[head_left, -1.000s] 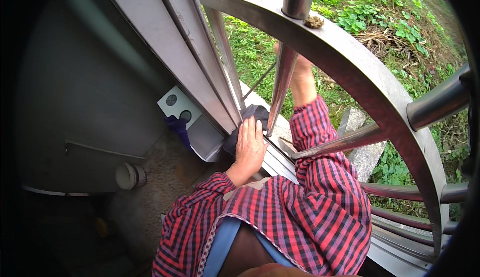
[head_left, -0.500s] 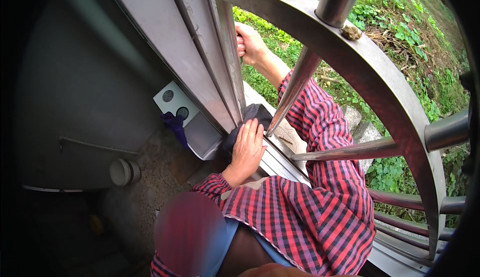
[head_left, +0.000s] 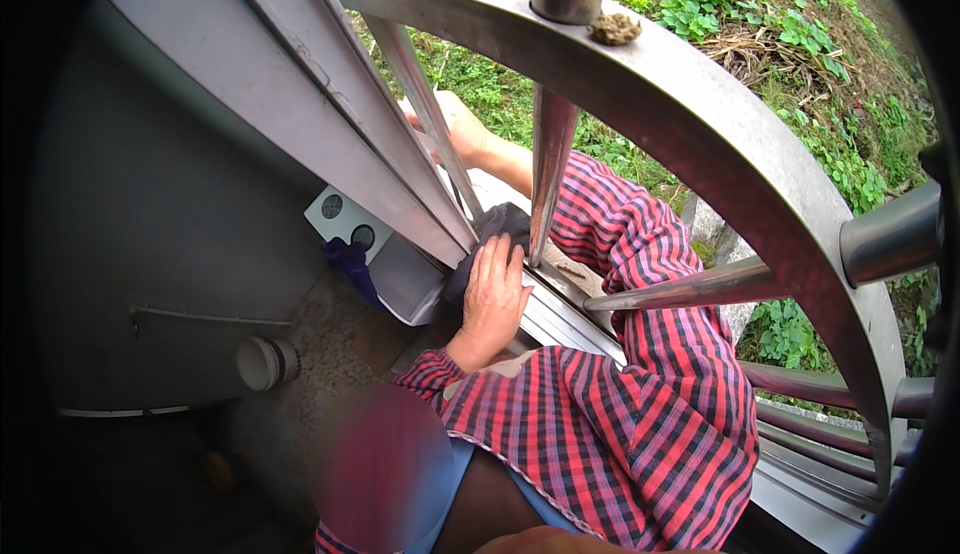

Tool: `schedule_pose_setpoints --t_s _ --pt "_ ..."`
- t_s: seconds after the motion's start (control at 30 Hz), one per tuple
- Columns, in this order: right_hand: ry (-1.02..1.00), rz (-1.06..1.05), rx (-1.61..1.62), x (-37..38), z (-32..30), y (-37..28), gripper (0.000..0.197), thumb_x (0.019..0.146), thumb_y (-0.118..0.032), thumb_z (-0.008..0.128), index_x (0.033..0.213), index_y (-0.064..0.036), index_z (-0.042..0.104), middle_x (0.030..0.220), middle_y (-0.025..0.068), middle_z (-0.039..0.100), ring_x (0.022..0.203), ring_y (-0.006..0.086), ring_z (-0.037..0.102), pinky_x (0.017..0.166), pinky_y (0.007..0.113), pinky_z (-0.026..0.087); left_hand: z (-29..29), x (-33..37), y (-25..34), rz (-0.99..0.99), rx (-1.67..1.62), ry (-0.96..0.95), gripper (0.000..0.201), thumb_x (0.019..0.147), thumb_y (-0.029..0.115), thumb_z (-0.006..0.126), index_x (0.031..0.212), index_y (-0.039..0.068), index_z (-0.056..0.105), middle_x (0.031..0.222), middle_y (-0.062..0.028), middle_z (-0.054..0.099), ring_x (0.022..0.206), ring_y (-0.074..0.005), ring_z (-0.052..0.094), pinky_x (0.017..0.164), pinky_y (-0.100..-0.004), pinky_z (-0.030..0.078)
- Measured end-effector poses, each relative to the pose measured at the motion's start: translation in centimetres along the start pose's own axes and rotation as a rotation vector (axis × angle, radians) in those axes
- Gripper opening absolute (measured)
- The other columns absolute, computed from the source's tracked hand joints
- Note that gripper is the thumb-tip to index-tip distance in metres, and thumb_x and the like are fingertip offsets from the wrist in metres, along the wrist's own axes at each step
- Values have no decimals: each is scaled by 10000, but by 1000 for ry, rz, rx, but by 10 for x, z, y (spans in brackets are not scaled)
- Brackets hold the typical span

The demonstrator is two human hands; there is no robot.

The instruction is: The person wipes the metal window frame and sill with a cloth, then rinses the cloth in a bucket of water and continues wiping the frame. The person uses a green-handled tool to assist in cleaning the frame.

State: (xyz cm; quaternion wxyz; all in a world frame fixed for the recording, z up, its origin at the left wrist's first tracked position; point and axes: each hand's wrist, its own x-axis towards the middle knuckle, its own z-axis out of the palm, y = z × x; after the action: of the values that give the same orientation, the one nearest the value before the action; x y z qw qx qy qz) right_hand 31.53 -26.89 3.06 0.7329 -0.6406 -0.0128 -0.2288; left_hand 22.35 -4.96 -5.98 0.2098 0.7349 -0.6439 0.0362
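My left hand (head_left: 490, 299) lies with fingers stretched out over a bunched black cloth (head_left: 503, 222) on the window sill, at the foot of the window frame. The palm faces down. Beyond the metal bars, my right arm reaches outside in its checked red sleeve. My right hand (head_left: 460, 134) is by the outer side of the window frame (head_left: 350, 104), its fingers curled and partly covered by a thin upright bar (head_left: 425, 104). What those fingers hold, if anything, is hidden.
A curved steel rail (head_left: 690, 84) with round bars crosses the right side. A pale caddy (head_left: 405, 279) with a purple cloth (head_left: 350, 269) hangs below the sill indoors. A white bucket (head_left: 262, 364) stands on the floor. Outside are plants (head_left: 800, 44) and stones.
The view has shifted, so the frame and rail appear further left. My right hand has moved lower along the frame, nearer the sill. My left hand stays on the black cloth.
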Motion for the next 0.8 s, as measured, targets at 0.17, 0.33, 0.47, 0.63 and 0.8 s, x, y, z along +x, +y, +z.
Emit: schedule_pose_setpoints --t_s 0.17,0.33,0.47,0.63,0.8 --pt "150 -274 18 -9 3 -11 270 1049 -309 581 921 -81 648 678 -24 523 543 96 511 441 272 433 -1 0 0 -4 -8 6 657 848 168 787 1398 -86 535 1484 -292 473 1419 -460 423 1211 -528 337" --pt "-6 -176 394 6 -32 -28 459 1097 -315 482 685 -167 343 563 -55 298 462 75 228 430 272 176 -2 -2 -1 26 -58 54 603 864 159 770 1379 -79 563 1463 -257 520 1418 -429 455 1206 -516 356" --pt "-261 -121 464 22 -42 -30 411 1099 -303 468 716 -179 387 565 -74 290 448 52 241 397 251 173 0 -2 -1 33 -66 41 578 859 151 774 1358 -72 585 1438 -237 550 1405 -411 481 1198 -509 370" --pt "65 224 292 42 3 -19 289 1060 -283 580 809 -142 560 636 -64 435 458 62 365 391 254 295 -2 -3 -2 45 -66 65 544 850 143 780 1326 -56 609 1392 -221 580 1362 -396 516 1159 -500 405" --pt "-84 71 101 24 -6 14 247 1023 -216 571 809 -94 599 678 -31 529 498 76 486 442 277 420 -7 -3 -1 35 -110 133 428 849 83 771 1249 -25 665 1327 -191 618 1303 -389 560 1108 -495 432"
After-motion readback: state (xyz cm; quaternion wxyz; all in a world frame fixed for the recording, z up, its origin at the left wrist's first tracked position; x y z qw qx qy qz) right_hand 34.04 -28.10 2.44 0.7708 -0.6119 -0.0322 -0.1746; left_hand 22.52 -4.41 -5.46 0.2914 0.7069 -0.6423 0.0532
